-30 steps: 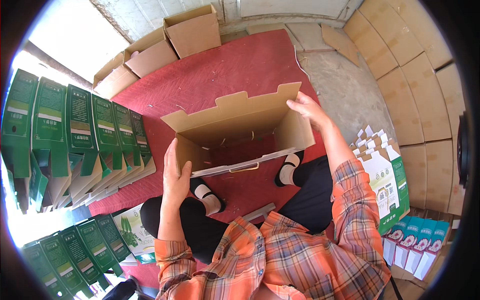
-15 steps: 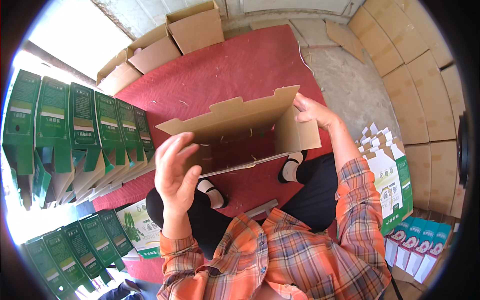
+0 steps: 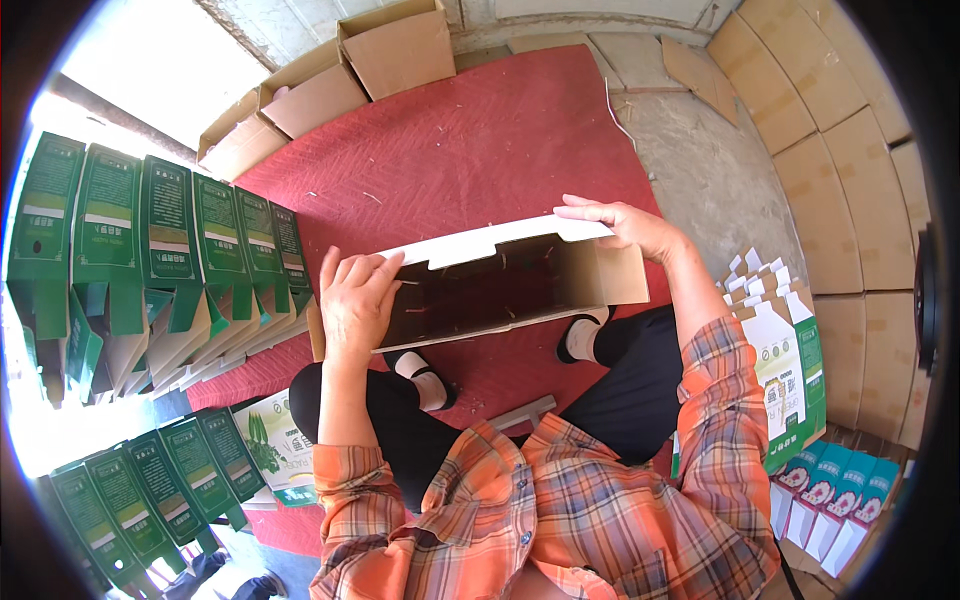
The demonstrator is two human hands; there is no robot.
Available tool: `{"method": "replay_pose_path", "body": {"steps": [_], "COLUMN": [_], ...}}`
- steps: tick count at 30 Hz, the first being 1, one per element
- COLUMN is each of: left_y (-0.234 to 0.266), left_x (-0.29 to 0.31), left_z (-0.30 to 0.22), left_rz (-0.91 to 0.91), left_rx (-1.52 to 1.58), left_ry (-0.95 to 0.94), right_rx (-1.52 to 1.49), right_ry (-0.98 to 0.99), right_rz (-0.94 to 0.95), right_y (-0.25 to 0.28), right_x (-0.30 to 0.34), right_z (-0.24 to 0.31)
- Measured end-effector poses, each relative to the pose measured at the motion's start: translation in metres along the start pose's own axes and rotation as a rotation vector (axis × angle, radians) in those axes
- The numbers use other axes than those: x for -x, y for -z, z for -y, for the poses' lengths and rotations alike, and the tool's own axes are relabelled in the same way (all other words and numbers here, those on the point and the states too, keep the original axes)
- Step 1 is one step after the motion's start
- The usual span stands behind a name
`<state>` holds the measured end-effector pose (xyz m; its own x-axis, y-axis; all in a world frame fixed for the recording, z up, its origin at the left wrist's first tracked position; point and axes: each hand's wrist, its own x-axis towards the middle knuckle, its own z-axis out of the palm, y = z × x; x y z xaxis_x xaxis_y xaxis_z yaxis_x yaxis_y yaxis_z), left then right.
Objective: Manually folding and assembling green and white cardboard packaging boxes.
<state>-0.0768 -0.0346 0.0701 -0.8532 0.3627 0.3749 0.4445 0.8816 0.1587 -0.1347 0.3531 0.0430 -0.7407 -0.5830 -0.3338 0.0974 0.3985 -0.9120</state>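
A cardboard carton point(image 3: 622, 276), brown inside, stands open-topped on the floor between my feet. Its far flap point(image 3: 455, 243) is bent inward over the opening, showing a white outer face with a notched edge. My left hand point(image 3: 357, 300) grips the left end of this flap, fingers pressed on its white face. At the flap's right end, my right hand point(image 3: 628, 226) holds the corner between fingers and thumb. The carton's right end flap sticks outward. Shadow fills the inside, where several small light marks show.
Green cartons point(image 3: 110, 215) stand in two rows on the left. Brown boxes point(image 3: 395, 50) line the far wall; more brown boxes point(image 3: 830, 190) are stacked at right. White-and-green cartons point(image 3: 785, 375) and small teal-topped boxes point(image 3: 840, 480) sit by my right side. Another person's shoe point(image 3: 258, 587) shows lower left.
The far flap has folded inward from upright, so its white face now shows. My left hand has come down onto it from the air, and my right hand has shifted along its right end.
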Motion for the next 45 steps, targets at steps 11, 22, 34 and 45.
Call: {"method": "replay_pose_path", "body": {"steps": [11,22,34,45], "left_y": [-0.024,-0.022,-0.023,0.030], "left_x": [0.015,0.025,0.029,0.066], "left_z": [0.011,0.010,0.014,0.030], "left_rz": [0.014,0.262,0.084,-0.530], "left_rx": [0.125,0.140,0.214,0.658], "left_ry": [0.018,0.161,0.144,0.545], "right_rx": [-0.265,-0.319,0.149,0.184], "right_ry": [-0.039,-0.083,-0.069,-0.071], "right_rz": [0.007,-0.080,-0.290,-0.346], "right_y": [0.008,0.004,-0.041,-0.042], "right_x": [0.004,0.007,0.002,-0.003], "right_z": [-0.011,-0.013,0.004,-0.001]}}
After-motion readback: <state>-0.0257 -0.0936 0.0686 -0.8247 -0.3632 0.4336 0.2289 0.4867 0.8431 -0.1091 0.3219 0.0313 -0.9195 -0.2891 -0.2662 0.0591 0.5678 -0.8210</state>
